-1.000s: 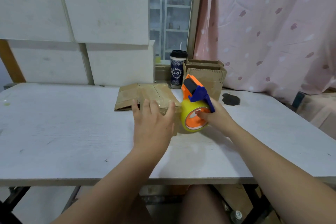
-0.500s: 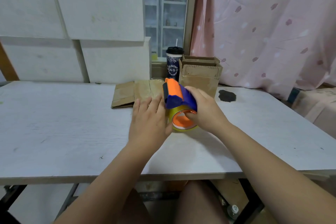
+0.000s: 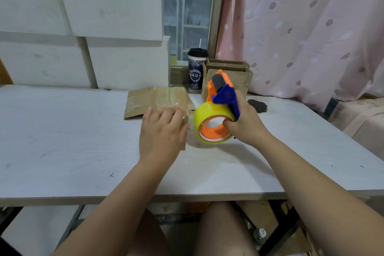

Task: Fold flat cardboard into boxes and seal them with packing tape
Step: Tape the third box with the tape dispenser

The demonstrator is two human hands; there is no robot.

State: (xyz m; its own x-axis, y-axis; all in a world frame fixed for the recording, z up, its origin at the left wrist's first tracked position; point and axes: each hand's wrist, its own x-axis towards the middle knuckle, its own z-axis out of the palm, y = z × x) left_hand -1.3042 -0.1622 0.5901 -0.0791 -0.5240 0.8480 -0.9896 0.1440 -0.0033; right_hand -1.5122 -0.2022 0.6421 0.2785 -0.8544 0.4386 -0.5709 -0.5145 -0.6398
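my left hand [image 3: 164, 131] presses flat, fingers straight, on the box [image 3: 186, 116] on the tabletop [image 3: 62, 141]; my right hand [image 3: 247, 125] fingers wrap the tape dispenser [image 3: 216, 119] beside it. box looks light and crushable, so i'd grip its stiff edges.

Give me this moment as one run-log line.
step: taping | left hand: rests on cardboard box | right hand: grips tape dispenser beside it | seal: cannot tell

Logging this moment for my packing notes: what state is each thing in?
left hand, flat on the small box.
right hand, gripping the tape dispenser, just right of the box.
flat cardboard, lying on the table.
cup, upright, lidded, straw in.
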